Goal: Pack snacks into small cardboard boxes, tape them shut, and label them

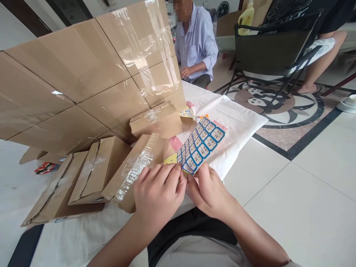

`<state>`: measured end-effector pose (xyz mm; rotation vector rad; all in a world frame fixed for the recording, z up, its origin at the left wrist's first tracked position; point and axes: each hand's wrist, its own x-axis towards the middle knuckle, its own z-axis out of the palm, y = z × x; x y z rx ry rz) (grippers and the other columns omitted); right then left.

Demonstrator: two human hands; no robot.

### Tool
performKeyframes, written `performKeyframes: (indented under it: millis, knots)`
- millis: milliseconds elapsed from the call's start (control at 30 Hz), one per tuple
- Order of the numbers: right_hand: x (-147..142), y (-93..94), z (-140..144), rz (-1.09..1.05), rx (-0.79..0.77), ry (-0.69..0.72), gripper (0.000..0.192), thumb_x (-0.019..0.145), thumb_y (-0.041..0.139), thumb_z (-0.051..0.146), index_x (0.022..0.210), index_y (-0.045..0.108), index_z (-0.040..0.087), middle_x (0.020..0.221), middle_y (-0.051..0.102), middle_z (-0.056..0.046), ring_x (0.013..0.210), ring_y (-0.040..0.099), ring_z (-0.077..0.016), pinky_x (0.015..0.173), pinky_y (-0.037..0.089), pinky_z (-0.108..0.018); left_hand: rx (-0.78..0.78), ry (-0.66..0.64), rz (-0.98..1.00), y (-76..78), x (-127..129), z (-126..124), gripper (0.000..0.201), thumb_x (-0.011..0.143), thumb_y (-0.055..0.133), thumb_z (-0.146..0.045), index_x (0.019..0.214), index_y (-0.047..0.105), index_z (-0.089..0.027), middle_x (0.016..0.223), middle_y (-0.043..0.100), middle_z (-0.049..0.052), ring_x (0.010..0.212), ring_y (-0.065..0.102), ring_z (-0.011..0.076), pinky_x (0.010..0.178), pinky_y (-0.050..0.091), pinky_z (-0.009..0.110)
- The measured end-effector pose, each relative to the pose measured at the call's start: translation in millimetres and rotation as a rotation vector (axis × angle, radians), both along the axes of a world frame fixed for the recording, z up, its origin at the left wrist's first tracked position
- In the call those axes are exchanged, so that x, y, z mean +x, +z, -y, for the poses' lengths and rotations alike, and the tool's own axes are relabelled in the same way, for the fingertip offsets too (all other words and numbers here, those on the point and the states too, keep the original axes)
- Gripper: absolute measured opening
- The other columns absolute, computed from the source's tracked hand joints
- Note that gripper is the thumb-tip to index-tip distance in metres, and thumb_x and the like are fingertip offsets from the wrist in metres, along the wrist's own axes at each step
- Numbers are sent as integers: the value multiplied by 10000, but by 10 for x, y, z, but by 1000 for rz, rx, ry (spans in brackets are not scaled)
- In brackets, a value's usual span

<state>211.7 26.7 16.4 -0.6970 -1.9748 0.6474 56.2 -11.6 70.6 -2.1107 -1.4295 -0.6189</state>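
Both of my hands meet at the near edge of a sticker sheet [201, 144] with rows of blue-bordered labels. My left hand [161, 189] is closed, its thumb and forefinger pinching the sheet's near left corner. Just beside it, my right hand [210, 191] pinches the same near edge. The sheet tilts up and bends a little over the white tablecloth [241, 122]. A yellow piece [170, 158] shows at its left, partly hidden behind my left fingers. Left of the hands lies a taped cardboard box [139, 170].
A large cardboard panel [91, 70] stands upright at the left. More boxes [94, 170] lean in front of it, and another box [157, 120] lies farther back. Across the table sits a person [196, 40]. Another person is by a dark folding chair [272, 52] at right.
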Motion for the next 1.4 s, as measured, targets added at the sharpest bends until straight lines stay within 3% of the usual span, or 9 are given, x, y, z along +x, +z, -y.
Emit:
performKeyframes:
  millis: [200, 333, 500, 633, 967, 1100, 1167, 1267, 1400]
  knots:
    - [-5, -71, 9, -12, -70, -18, 193, 979, 421, 104, 1100, 393, 251, 921, 664, -69, 786, 647, -235, 675, 505, -352, 10, 24, 50, -45, -28, -42, 118, 848, 650, -108, 851, 653, -226, 737, 742, -16, 643, 674, 186, 626, 396, 381]
    - [15, -97, 26, -106, -216, 18, 243, 1003, 429, 140, 1216, 461, 253, 936, 667, -57, 861, 673, -238, 758, 556, -368, -86, -29, 114, -50, -62, -34, 110, 865, 710, -209, 971, 680, -213, 882, 777, 20, 782, 708, 220, 696, 457, 384]
    - [-36, -201, 74, -238, -335, 35, 193, 1043, 483, 249, 1090, 668, 277, 917, 717, -35, 995, 703, -241, 966, 565, -396, -90, -54, 114, -119, -56, -40, 121, 856, 730, -149, 966, 710, -194, 908, 777, 18, 767, 668, 214, 686, 475, 380]
    - [-90, -332, 117, -244, -400, -33, 202, 1031, 544, 302, 1134, 717, 293, 939, 742, -39, 1054, 699, -255, 1004, 577, -419, -78, -68, 97, -179, -61, -63, 134, 861, 711, -127, 976, 726, -193, 884, 780, 15, 706, 629, 195, 650, 474, 374]
    - [-69, -381, 60, -326, -595, 6, 259, 1024, 542, 400, 878, 715, 275, 791, 716, -22, 723, 691, -218, 777, 635, -384, -305, -58, 399, -241, -192, -93, 144, 956, 611, -139, 1010, 719, -216, 922, 755, 30, 837, 687, 182, 743, 540, 325]
    - [-18, -523, -9, -371, -637, -124, 201, 945, 639, 441, 911, 692, 250, 917, 768, -48, 862, 727, -246, 834, 634, -395, -278, 26, 521, -259, -203, -53, 137, 973, 607, -152, 1046, 705, -213, 860, 770, 6, 746, 715, 141, 683, 539, 263]
    - [-1, -589, -89, -332, -783, -110, 223, 922, 642, 450, 865, 663, 236, 800, 760, -49, 737, 725, -243, 665, 624, -365, -260, 58, 585, -263, -207, 8, 188, 972, 611, -145, 1105, 706, -240, 840, 784, -23, 671, 710, 115, 653, 541, 236]
    - [0, -632, -272, -132, -1083, 40, 189, 902, 620, 359, 764, 576, 237, 463, 605, 20, 398, 560, -175, 412, 468, -281, -243, 42, 652, -288, -230, 175, 305, 955, 626, -107, 1187, 704, -290, 884, 801, -42, 668, 723, 104, 647, 567, 215]
    - [-21, -609, -519, 79, -1172, 18, 148, 831, 618, 195, 728, 520, 237, 331, 471, 78, 307, 450, -125, 385, 368, -227, -249, -38, 770, -397, -299, 553, 457, 918, 627, -49, 1283, 678, -319, 968, 811, -21, 732, 764, 142, 682, 631, 249]
